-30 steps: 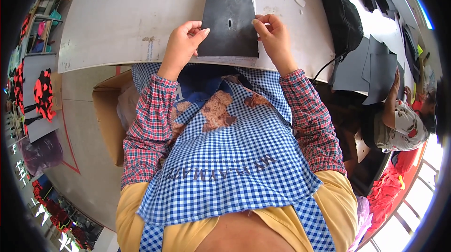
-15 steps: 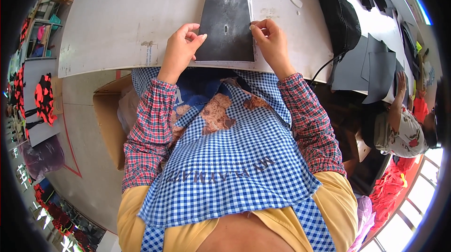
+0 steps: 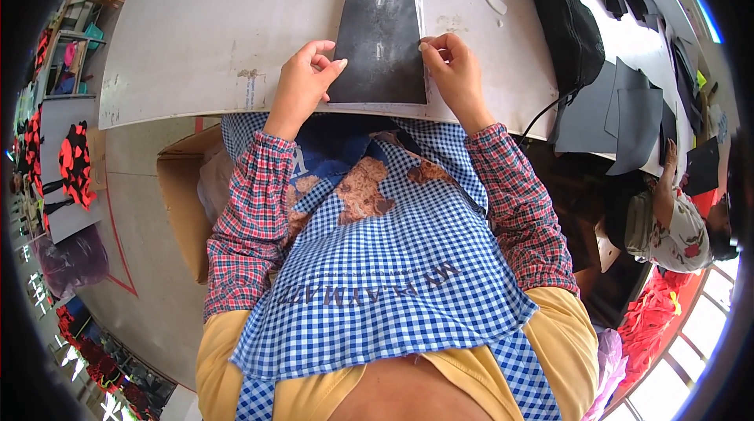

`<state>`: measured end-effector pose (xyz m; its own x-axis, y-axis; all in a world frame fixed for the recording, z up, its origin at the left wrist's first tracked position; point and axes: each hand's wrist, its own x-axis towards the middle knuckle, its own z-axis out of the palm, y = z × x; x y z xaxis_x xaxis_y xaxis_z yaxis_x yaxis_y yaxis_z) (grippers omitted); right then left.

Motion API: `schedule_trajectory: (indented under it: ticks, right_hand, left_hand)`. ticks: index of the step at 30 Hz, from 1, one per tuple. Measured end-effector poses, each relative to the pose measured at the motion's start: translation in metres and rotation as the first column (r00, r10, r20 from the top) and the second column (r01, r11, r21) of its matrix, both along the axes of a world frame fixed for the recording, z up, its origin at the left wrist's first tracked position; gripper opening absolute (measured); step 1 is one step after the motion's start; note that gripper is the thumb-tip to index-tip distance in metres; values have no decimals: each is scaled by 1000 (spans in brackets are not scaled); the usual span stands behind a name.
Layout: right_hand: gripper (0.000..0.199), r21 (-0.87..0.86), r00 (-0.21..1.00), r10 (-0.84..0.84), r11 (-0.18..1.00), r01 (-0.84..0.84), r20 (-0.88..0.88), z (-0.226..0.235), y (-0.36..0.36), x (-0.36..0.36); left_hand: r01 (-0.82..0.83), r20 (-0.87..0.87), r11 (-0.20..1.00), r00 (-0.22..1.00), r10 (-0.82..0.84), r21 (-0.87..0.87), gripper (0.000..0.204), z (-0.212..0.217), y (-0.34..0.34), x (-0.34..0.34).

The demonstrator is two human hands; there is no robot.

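A black tapered panel [image 3: 381, 36] with a rounded far end and two small slots lies on the table in front of me. Pale, slightly larger layers show around its far and right edges. My left hand [image 3: 302, 83] is at the panel's left edge, fingers bent, with its thumb apart from the index finger and its thumb tip over the edge. At the right edge, my right hand [image 3: 454, 71] pinches the panel's border between thumb and index finger; its other fingers are curled.
The white table [image 3: 188, 36] ends close to my apron. A white chip [image 3: 495, 4] lies to the right, before a black bag [image 3: 561, 24] and grey sheets [image 3: 628, 115]. An open cardboard box [image 3: 184, 209] stands below left. Another person [image 3: 671, 225] works at right.
My hands and the panel have barely moved. At the far right, the other person has shifted, and a dark piece now shows near their hand.
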<state>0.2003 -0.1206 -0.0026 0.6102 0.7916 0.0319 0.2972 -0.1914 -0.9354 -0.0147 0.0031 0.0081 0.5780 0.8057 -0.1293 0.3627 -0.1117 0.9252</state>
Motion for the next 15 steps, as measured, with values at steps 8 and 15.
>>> schedule_trajectory:
  ticks: [8,15]
  right_hand:
    - [19,5,1000,2,1000,-2,-7,-3,-1,2]
    - [21,62,998,-66,996,66,-5,-3,-1,5]
  left_hand:
    - [61,-178,962,984,-13,266,42,-2,-1,2]
    - [109,-118,650,993,-30,752,43,-19,2,24]
